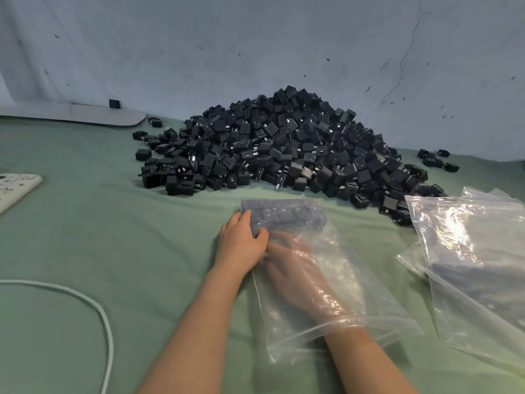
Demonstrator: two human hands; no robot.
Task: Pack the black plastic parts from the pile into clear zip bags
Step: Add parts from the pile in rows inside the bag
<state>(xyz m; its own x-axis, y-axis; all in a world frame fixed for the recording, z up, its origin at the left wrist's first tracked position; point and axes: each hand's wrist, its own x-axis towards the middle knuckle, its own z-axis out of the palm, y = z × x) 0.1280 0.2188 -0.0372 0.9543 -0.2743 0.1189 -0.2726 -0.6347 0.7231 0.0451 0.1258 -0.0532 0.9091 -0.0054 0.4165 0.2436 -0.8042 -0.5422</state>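
The clear zip bag point(358, 294) is lying flat on the green-covered tabletop point(113, 237), its far end holding a tidy row of black plastic parts point(287, 216). The left hand point(241, 243) is gripping that filled end from the left, fingers curled over the plastic. The right hand point(295, 268) is reaching inside the bag through its mouth, fingers stretched fairly straight toward the row and holding nothing that shows. Beyond both hands the pile point(284, 146) of black parts is sitting against the wall. To the right of the right hand more clear bags point(468, 237) are lying overlapped, one with something dark inside. Far left of the left hand, a white strip point(14, 189) is showing markings too blurred to read.
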